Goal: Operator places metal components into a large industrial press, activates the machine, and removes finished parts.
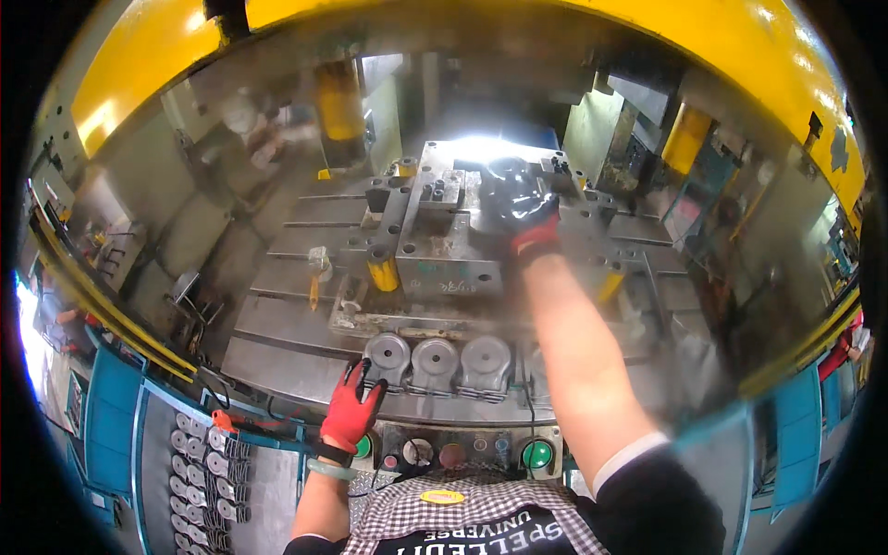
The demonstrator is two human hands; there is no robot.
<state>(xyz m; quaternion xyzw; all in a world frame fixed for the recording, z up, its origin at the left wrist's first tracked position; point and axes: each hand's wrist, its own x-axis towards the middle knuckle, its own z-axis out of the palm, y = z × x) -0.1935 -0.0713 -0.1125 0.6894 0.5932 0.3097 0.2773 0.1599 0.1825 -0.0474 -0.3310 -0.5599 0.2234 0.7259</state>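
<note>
My left hand, in a red glove with dark fingertips, has its fingers apart. Its fingertips are at the left one of three stacks of stamped grey metal parts, each with a round dished end and a centre hole. These stand in a row along the front edge of the press bed. My right arm stretches far forward into the press. There my right hand, in a red and dark glove, is over the die block, at a shiny dark metal piece. Glare and blur hide its fingers.
A control panel with green buttons lies between me and the bed. At lower left, a tray holds many similar parts. Yellow posts flank the die, and a yellow press frame arches above.
</note>
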